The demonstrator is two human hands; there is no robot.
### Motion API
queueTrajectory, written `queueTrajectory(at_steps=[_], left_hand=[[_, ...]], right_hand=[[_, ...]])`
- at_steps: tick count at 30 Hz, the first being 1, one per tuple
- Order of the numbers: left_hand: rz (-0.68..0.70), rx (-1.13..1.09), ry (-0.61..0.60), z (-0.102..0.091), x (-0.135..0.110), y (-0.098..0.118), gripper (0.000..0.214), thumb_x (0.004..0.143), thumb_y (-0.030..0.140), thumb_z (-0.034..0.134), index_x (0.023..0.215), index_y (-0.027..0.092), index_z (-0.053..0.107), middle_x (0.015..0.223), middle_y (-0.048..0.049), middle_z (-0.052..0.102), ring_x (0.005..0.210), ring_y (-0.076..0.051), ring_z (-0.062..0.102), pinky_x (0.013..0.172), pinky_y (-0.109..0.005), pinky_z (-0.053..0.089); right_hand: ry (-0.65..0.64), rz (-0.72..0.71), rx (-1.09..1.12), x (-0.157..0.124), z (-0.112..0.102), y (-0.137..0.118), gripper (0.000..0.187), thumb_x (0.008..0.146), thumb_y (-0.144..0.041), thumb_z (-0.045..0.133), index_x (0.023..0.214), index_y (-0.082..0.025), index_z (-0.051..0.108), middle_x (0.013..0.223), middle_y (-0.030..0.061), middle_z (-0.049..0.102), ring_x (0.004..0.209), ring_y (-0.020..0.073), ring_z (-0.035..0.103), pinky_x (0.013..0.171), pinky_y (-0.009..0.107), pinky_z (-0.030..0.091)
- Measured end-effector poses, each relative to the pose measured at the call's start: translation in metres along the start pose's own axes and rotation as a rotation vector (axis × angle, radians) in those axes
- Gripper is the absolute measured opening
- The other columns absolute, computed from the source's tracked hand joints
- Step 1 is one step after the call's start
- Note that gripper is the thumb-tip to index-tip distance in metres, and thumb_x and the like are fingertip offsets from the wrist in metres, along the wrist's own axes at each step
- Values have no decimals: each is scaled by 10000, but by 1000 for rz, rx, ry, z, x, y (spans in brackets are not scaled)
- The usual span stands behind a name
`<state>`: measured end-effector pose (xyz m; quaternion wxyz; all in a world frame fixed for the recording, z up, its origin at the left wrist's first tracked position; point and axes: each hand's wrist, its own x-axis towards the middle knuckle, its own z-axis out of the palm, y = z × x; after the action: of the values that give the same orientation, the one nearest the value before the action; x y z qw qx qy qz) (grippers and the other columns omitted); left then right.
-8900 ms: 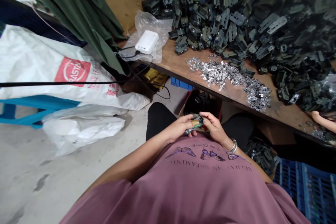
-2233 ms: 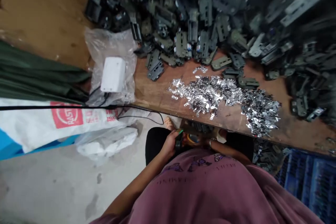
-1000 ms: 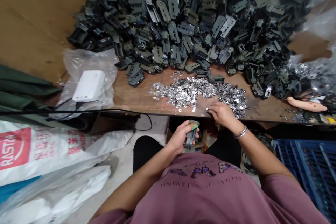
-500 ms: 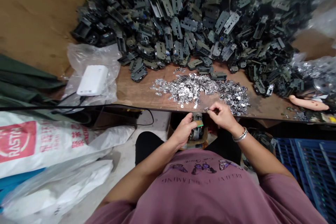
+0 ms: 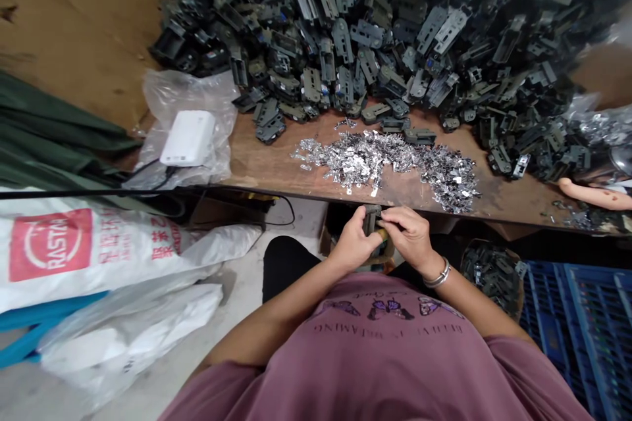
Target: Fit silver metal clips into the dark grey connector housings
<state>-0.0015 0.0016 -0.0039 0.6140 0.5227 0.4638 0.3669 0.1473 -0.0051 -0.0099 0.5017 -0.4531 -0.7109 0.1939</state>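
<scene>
Both of my hands meet just below the front edge of the wooden table (image 5: pixel 276 171), over my lap. My left hand (image 5: pixel 354 245) is closed around a dark plastic part (image 5: pixel 371 218) that stands upright between my fingers. My right hand (image 5: pixel 409 237) presses its pinched fingers against the same part; whether a metal clip is under them is hidden. A scatter of small shiny metal clips (image 5: pixel 385 164) lies on the table right above my hands. Behind it rises a big heap of dark plastic parts (image 5: pixel 395 33).
A white box on a clear plastic bag (image 5: pixel 188 138) sits at the table's left end, with black cables running off it. White sacks (image 5: pixel 99 256) lie on the floor at left. A blue crate (image 5: pixel 587 322) stands at right. Another person's hand (image 5: pixel 592 194) rests at the table's right edge.
My right hand picked something from the clip scatter, drew back off the table and joined my left hand on the dark part. The view shifted slightly.
</scene>
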Motion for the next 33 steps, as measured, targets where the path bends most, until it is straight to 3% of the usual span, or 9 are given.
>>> queueTrajectory(at_steps=[6, 10, 14, 18, 23, 26, 30, 33], left_hand=[[84, 360, 75, -1, -5, -5, 241, 674, 127, 582, 815, 210, 404, 754, 38, 459, 700, -131, 463, 674, -279, 414], [64, 547, 30, -7, -12, -3, 296, 665, 154, 618, 795, 224, 361, 709, 56, 408, 621, -117, 409, 589, -269, 364], [184, 505, -20, -15, -17, 3, 370, 673, 320, 739, 869, 201, 450, 794, 20, 508, 700, -144, 496, 624, -279, 407], [425, 485, 84, -24, -19, 9, 247, 865, 334, 591, 716, 193, 453, 700, 17, 476, 668, -133, 467, 618, -274, 375], [530, 450, 236, -34, -19, 14, 255, 895, 298, 543, 684, 193, 444, 673, 19, 435, 636, -127, 423, 605, -275, 358], [424, 297, 197, -38, -19, 14, 217, 873, 382, 561, 788, 183, 539, 771, -16, 533, 725, -152, 500, 679, -294, 420], [-7, -88, 226, -38, -22, 10, 413, 883, 533, 406, 714, 184, 550, 669, -28, 568, 622, -163, 540, 591, -301, 453], [-252, -321, 236, -37, -24, 12, 452, 823, 603, 424, 729, 180, 555, 620, -28, 574, 525, -153, 532, 494, -290, 443]], right_hand=[[-15, -62, -112, -8, 5, -1, 153, 909, -133, 591, 898, -218, 718, 833, 51, 753, 780, 174, 706, 715, 329, 581], [-103, -85, -140, -14, 2, -1, 159, 923, -166, 581, 921, -216, 731, 900, 70, 766, 813, 184, 720, 722, 337, 591], [-180, 77, 21, -16, -8, -5, 173, 917, -245, 613, 1047, -243, 727, 986, 58, 764, 869, 184, 727, 773, 335, 609], [-105, 256, 111, -25, -12, -6, 311, 910, -252, 610, 1217, -235, 654, 1120, 86, 732, 861, 178, 727, 729, 308, 614], [-148, 300, 65, -40, -9, -6, 143, 905, -241, 618, 1002, -210, 719, 873, 51, 762, 732, 164, 715, 666, 275, 582], [-197, 288, 29, -45, -7, -5, 129, 905, -249, 620, 961, -199, 724, 779, 35, 745, 654, 150, 692, 628, 260, 561], [-216, 294, 19, -49, -4, -3, 143, 905, -271, 617, 951, -196, 729, 733, 25, 731, 606, 142, 673, 600, 253, 552], [-218, 291, 18, -50, -3, -1, 148, 902, -283, 614, 942, -204, 732, 716, 20, 726, 585, 146, 666, 571, 256, 549]])
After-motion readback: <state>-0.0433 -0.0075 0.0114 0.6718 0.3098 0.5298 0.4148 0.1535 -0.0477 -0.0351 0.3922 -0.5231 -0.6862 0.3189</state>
